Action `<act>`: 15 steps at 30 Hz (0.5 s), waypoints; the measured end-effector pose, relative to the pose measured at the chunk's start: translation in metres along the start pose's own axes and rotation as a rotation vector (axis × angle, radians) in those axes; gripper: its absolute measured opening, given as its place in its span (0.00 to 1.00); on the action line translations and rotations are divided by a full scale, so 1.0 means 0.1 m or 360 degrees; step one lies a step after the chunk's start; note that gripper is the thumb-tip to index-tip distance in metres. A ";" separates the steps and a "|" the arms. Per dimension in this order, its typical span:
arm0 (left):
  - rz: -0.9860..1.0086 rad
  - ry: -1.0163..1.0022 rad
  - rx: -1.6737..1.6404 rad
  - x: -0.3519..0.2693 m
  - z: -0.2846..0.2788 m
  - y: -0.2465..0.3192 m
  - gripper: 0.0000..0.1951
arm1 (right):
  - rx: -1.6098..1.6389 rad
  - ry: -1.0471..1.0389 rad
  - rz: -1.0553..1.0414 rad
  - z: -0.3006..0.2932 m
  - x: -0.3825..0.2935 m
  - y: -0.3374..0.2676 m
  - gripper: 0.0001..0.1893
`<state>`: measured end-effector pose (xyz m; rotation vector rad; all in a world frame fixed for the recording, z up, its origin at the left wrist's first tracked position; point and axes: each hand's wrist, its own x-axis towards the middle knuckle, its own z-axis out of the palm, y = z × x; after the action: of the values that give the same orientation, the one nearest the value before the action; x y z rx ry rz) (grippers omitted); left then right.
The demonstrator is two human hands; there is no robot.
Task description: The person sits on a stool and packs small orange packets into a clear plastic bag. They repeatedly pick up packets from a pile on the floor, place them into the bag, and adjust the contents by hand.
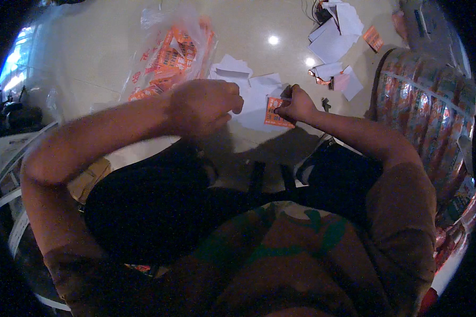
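My right hand [297, 105] pinches an orange printed card [275, 113] by its right side, above the floor in front of me. To its left, my left hand [208, 105] is raised with its fingers curled; whether something small is between them cannot be told. Beyond and between the hands, several white paper sheets [248, 93] lie loosely on the floor. A clear plastic bag [196, 43] with many orange printed cards [170, 59] lies past my left hand, and my left forearm covers its near edge.
More white papers [333, 39] lie at the upper right, with a loose orange card [373, 39] beside them. A large plastic-wrapped bundle [424, 103] stands at my right. At the left are a cardboard box [89, 180] and a pale framed object [12, 158]. My legs are below.
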<state>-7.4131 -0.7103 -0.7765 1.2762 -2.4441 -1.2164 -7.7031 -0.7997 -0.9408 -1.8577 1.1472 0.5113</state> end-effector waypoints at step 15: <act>-0.0486 -0.0196 0.0721 0.83 0.73 -1.04 0.48 | -0.0090 0.0184 0.0066 0.13 -0.17 -0.31 0.42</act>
<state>-7.4323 -0.7605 -0.9181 1.7945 -2.7987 -0.8365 -7.6838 -0.7738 -0.9216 -1.9367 1.2621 0.4689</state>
